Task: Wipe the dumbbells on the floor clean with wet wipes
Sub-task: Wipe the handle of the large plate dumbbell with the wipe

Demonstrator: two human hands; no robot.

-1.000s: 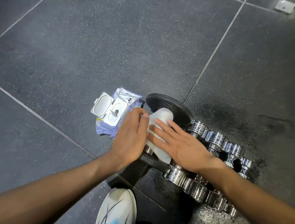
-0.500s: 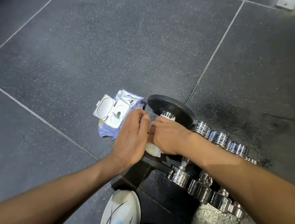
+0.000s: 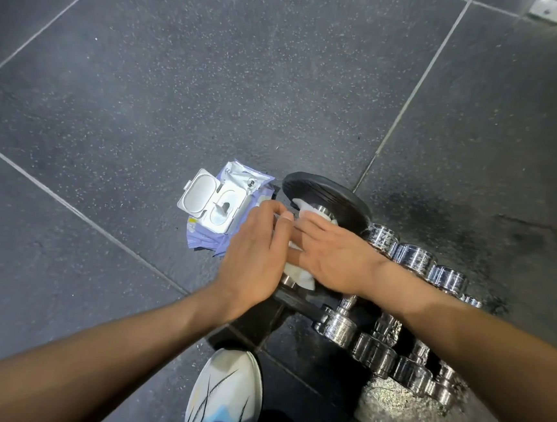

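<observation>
While left hand (image 3: 254, 252) and right hand (image 3: 337, 257) clasp wipe (image 3: 299, 276) round dumbbell (image 3: 337, 198), pack (image 3: 240, 175) lettering blurred

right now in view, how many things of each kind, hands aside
black dumbbell: 1
chrome dumbbells: 4
wipe pack: 1
wipe: 1
shoe: 1
total: 8
</observation>
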